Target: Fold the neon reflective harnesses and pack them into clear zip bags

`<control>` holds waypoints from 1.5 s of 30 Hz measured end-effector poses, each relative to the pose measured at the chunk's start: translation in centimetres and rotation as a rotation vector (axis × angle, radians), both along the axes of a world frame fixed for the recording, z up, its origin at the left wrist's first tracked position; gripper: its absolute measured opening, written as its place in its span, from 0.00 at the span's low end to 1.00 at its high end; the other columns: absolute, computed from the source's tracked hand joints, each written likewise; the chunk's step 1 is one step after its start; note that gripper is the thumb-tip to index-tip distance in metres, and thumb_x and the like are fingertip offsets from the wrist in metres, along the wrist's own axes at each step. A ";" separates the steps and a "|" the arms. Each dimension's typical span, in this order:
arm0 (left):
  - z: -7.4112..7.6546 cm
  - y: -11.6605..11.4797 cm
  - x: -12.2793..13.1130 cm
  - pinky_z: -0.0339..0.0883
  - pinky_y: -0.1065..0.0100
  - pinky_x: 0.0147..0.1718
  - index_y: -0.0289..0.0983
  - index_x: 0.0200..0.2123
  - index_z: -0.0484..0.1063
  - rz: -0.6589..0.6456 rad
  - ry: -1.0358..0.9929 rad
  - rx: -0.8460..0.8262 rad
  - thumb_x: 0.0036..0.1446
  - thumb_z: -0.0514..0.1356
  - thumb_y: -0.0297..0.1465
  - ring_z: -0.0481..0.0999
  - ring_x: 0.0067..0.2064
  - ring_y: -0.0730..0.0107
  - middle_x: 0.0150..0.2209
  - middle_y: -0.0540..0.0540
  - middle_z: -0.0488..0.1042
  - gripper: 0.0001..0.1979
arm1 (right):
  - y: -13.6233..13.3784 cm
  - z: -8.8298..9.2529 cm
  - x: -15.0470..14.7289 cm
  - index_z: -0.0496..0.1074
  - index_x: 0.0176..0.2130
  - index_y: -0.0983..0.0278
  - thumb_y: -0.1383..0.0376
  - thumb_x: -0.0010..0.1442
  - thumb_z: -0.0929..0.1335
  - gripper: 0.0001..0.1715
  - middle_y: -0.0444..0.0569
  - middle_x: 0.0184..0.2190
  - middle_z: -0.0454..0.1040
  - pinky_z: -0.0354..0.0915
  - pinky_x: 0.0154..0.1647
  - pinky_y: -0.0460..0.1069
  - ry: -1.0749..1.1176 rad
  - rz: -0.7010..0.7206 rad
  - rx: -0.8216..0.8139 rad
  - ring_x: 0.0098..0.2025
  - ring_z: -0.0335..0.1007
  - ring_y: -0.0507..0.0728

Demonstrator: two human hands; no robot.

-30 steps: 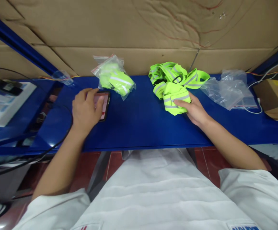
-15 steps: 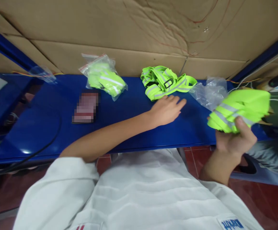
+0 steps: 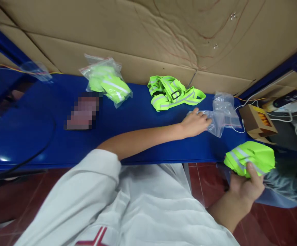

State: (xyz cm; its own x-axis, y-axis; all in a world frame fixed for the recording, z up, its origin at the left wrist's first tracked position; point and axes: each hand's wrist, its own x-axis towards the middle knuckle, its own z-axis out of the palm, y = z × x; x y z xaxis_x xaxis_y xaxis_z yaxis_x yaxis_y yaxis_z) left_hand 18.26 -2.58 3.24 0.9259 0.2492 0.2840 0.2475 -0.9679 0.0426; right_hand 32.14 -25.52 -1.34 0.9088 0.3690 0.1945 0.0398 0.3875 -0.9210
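Note:
My left hand lies over the near end of a clear plastic bag, its fingers curled onto the film. In my right hand is a folded neon yellow-green reflective vest with grey stripes, the thumb pressed across its front. It hangs beyond the front edge of the table, at the right. Behind my left hand, a loose heap of reflective straps with a black buckle rests on the blue table.
A zip bag with neon reflective gear inside stands at the back left, near a blurred-out phone-like object. To the right are an open cardboard box and white cables. A cardboard panel lines the back.
My left hand has moved right, from beside the straps onto the plastic bag, which now reaches further left and nearer. My right hand, still holding the folded vest, has come lower and closer.

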 end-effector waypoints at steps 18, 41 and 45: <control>-0.9 -0.6 -12.0 0.41 0.36 0.76 0.40 0.80 0.34 0.026 0.264 -0.392 0.56 0.73 0.53 0.44 0.80 0.37 0.79 0.26 0.45 0.65 | 6.9 0.0 -4.6 0.75 0.60 0.62 0.61 0.55 0.80 0.36 0.55 0.56 0.78 0.76 0.57 0.55 -0.595 0.219 -0.224 0.53 0.80 0.61; -1.7 -0.4 -19.1 0.55 0.51 0.71 0.42 0.79 0.43 0.085 -0.152 -0.499 0.58 0.70 0.55 0.64 0.72 0.46 0.73 0.34 0.61 0.58 | 9.9 0.0 -7.6 0.65 0.70 0.60 0.67 0.65 0.69 0.36 0.61 0.66 0.71 0.71 0.66 0.66 -1.482 0.548 -0.280 0.68 0.70 0.70; -1.6 -0.8 -19.0 0.55 0.51 0.69 0.42 0.80 0.42 0.058 -0.129 -0.502 0.60 0.70 0.53 0.64 0.72 0.46 0.73 0.35 0.62 0.57 | 11.2 2.2 -7.6 0.65 0.69 0.59 0.75 0.62 0.66 0.39 0.60 0.67 0.69 0.70 0.64 0.66 -1.846 0.644 -0.443 0.67 0.69 0.71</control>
State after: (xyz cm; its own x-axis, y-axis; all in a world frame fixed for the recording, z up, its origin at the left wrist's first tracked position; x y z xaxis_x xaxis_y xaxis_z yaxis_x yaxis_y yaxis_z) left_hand -0.76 -3.40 1.69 0.8717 0.4340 0.2275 0.2623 -0.8054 0.5315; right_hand 24.52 -14.34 0.88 -0.5020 0.7742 0.3856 0.8475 0.5293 0.0407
